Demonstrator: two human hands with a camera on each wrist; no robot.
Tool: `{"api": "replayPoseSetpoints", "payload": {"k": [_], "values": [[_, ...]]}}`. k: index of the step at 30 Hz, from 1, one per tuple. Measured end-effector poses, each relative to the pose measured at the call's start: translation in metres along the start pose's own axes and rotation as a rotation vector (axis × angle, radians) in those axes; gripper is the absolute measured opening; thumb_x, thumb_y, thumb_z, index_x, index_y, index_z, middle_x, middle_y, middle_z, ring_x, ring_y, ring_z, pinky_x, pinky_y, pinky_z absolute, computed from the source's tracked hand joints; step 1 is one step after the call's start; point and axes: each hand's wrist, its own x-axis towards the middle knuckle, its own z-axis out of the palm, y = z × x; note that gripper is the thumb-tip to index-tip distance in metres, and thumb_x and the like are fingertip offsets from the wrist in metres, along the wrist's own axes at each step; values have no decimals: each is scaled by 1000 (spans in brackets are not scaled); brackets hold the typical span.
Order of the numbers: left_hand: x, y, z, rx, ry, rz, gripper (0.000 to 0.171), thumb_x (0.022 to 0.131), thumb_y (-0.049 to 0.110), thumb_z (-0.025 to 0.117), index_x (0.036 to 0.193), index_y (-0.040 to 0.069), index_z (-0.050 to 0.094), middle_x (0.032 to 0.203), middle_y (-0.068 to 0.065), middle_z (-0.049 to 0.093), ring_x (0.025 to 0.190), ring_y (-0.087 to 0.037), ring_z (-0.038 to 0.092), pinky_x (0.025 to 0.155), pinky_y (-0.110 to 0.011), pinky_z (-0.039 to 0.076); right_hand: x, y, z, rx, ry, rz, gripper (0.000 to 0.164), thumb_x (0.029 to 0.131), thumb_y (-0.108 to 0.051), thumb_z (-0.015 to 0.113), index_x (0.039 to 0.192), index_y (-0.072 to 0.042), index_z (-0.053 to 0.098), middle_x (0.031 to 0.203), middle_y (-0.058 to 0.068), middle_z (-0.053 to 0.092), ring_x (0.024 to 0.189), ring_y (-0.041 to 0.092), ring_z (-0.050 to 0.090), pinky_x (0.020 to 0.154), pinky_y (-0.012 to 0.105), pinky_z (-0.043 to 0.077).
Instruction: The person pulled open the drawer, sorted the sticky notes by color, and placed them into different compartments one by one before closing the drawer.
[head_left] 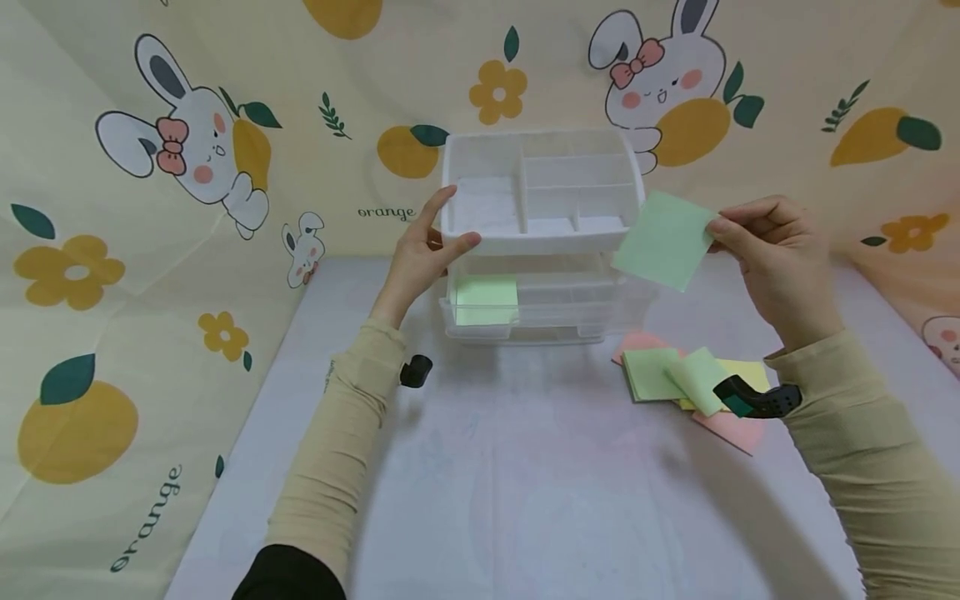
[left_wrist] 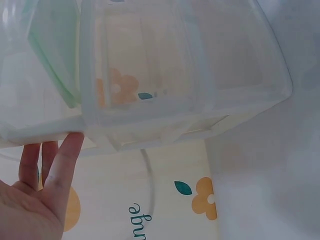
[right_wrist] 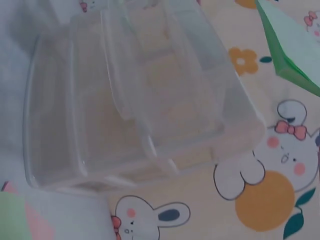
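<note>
A white plastic drawer organizer (head_left: 555,243) with a divided top tray stands at the back of the table. My left hand (head_left: 422,254) grips its upper left corner, thumb along the front rim. In the left wrist view, fingertips of the left hand (left_wrist: 42,195) touch the organizer (left_wrist: 195,107). Below the top tray, a clear drawer (head_left: 555,317) sticks out, with a green sticky note pad (head_left: 486,300) in its left part. My right hand (head_left: 783,258) pinches another green sticky note pad (head_left: 670,240) by its edge, right of the organizer.
A loose pile on the table at the right holds green sticky notes (head_left: 651,375), yellow ones (head_left: 750,375) and pink ones (head_left: 731,432), partly under my right wrist. Behind the organizer hangs a patterned backdrop (head_left: 420,75) with rabbits and oranges.
</note>
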Motion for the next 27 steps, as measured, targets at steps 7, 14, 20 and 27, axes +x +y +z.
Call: {"api": "replayPoseSetpoints", "payload": {"k": [7, 14, 20, 27], "values": [[-2, 1, -2, -3, 6, 11, 68, 79, 51, 67, 132, 62, 26, 84, -5, 45, 72, -20, 48, 62, -28, 47, 10, 12, 14, -173, -29, 39, 13, 84, 12, 56, 97, 14, 58, 90, 12, 68, 75, 19, 66, 73, 23, 55], [-4, 4, -3, -4, 9, 10, 69, 80, 48, 67, 134, 60, 26, 83, -5, 46, 71, -20, 48, 62, -28, 47, 17, 26, 27, -326, -119, 118, 16, 86, 4, 59, 101, 10, 62, 93, 6, 68, 78, 14, 66, 72, 19, 54], [-18, 24, -5, 1, -10, 1, 69, 86, 38, 65, 142, 46, 27, 83, -5, 46, 72, -19, 48, 63, -26, 47, 15, 33, 36, -612, -139, 177, 18, 88, -6, 61, 103, 4, 66, 89, -4, 68, 75, 7, 65, 70, 16, 53], [-25, 35, -4, 15, -4, -9, 68, 87, 36, 63, 144, 40, 27, 82, -4, 45, 71, -18, 48, 64, -24, 46, 15, 41, 49, -1003, -231, 202, 19, 89, -16, 62, 102, -5, 69, 82, -16, 66, 71, 2, 65, 69, 16, 52]]}}
